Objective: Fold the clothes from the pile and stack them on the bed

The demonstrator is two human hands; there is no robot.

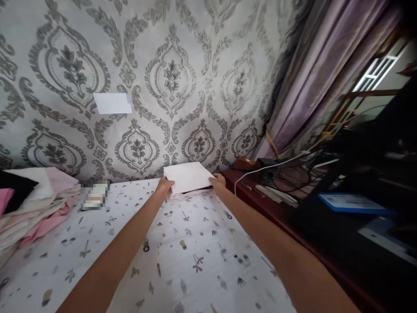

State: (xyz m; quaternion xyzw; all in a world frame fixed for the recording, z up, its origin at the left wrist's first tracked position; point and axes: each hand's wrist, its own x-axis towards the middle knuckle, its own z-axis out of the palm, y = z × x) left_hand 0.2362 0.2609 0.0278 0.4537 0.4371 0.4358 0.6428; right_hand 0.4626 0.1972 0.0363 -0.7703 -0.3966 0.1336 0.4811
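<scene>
A white folded cloth (189, 176) lies level at the far end of the bed, close to the wall. My left hand (165, 186) grips its left edge, thumb on top. On the opposite edge my right hand (218, 181) holds it the same way. Under the white cloth a pale pink folded fabric (189, 195) shows, with a thin dark strip between them. The fingers beneath the cloth are hidden.
Crumpled pink, white and black clothes (45, 213) lie on the left of the patterned bedsheet (182, 261). Beside them is a blurred-out flat item (95, 195). At right, a dark red desk (250, 191) carries cables and a blue-edged item (353, 203). A purple curtain (312, 82) hangs behind.
</scene>
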